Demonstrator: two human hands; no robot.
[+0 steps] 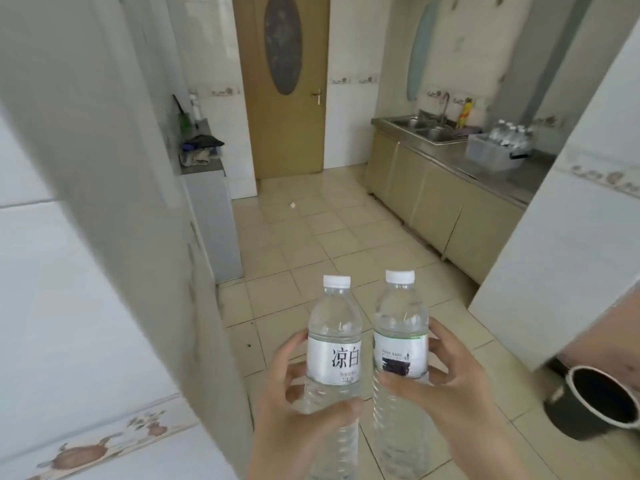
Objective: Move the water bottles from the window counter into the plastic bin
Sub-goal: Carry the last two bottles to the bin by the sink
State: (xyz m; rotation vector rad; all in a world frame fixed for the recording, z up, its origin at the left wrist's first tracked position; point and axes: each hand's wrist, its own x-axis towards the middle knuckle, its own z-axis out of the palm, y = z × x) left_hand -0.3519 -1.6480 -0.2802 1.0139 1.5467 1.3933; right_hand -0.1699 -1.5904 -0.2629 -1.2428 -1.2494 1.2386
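Bottles fill the low centre of the view: the left bottle [334,344], with a white cap and a white label bearing dark characters, stands upright just beside the right bottle [400,341], also white-capped, its label showing a dark block. The two are close together, almost touching at the shoulders. The left hand [298,410] wraps its fingers and thumb round the lower body of the left bottle; the right hand [446,382] curls round the right bottle at label height, thumb in front and fingers behind.

At about two o'clock, well apart from the hands, the plastic bin [491,155] sits on a steel counter [498,174] and has several more capped bottles [512,133] standing in it. A sink [427,128] with a tap lies just beyond the bin, at one o'clock. A wooden door [287,84] stands shut at twelve o'clock. A dark round bucket [592,400] sits on the tiled floor [329,233] at four o'clock.
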